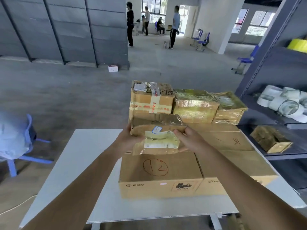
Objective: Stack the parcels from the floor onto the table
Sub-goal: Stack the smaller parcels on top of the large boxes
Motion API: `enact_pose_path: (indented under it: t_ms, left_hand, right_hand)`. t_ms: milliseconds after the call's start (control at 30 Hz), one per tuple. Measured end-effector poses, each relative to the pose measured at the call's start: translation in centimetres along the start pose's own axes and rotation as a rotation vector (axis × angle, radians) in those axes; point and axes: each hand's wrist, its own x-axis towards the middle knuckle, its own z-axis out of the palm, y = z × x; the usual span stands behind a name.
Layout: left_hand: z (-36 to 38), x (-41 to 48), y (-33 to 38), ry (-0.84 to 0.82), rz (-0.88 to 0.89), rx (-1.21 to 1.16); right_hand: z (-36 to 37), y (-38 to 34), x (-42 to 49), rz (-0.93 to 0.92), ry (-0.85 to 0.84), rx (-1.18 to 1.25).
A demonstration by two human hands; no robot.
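I hold a small, crumpled, taped cardboard parcel (157,135) with a white label between both hands, above the box marked 12 (159,170). My left hand (131,140) grips its left side and my right hand (187,140) grips its right side. The white table (86,163) carries two large flat boxes side by side: the one marked 12 and one marked 21 (232,146). On their far end stand a taped carton (151,98) and two shiny tape-wrapped parcels (196,105) (230,108).
A grey metal shelf (282,67) stands to the right, holding white rolls (282,100) and another wrapped parcel (270,140). A blue chair (20,143) with a plastic bag sits at the left. Several people stand far back on the concrete floor.
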Motion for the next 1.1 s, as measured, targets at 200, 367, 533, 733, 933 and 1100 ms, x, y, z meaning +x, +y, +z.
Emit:
enact_pose_path:
  t_ms: [200,367,533,733,933,1100]
  left_hand:
    - [1.4,3.9,2.2,0.126,-0.029,0.004]
    - [1.6,6.5,2.9,0.161,-0.079,-0.061]
    - [0.7,9.0,2.5,0.248,-0.134,-0.039]
    - [-1.0,10.5,1.2,0.136,-0.119,0.003]
    - [-1.6,11.2,-0.6,0.135,-0.155,-0.08]
    - [-2.0,11.0,-1.4,0.116,-0.137,-0.099]
  right_hand:
    - [-2.0,0.8,5.5,-0.021,-0.104,0.013]
    - [-1.9,0.3,9.3,0.01,-0.164,0.028]
    - [-1.1,0.0,11.2,0.032,-0.146,0.046]
    - [0.5,-1.2,12.1,0.096,-0.096,0.011]
    - [1.6,-2.0,12.7,0.115,-0.045,-0.054]
    - [2.2,-1.9,12.6,0.091,0.006,-0.018]
